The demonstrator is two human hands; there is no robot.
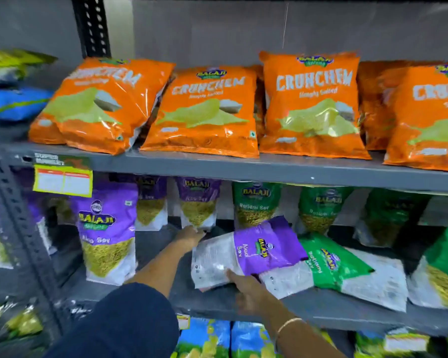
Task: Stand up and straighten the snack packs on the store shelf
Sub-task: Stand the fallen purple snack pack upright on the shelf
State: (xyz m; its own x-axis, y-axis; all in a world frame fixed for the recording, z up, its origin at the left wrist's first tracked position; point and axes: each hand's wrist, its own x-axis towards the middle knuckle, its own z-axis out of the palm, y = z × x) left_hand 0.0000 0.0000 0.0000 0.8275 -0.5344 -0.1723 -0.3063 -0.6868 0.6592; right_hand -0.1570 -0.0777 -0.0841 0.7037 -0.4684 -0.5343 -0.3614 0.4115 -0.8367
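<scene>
A purple Aloo Sev pack (246, 251) lies tipped on its side on the middle shelf (217, 303), partly over a fallen green Ratlami Sev pack (331, 264). My left hand (189, 237) grips the purple pack's upper left corner. My right hand (246, 288) holds its lower edge from below. An upright purple pack (108, 231) stands to the left. More purple packs (198, 202) and green packs (255, 202) stand upright at the back.
Orange Crunchem bags (204, 112) lean in a row on the upper shelf. A dark perforated upright (13, 218) runs down the left, with a yellow price tag (62, 180) beside it. Blue and green packs (217, 339) fill the shelf below.
</scene>
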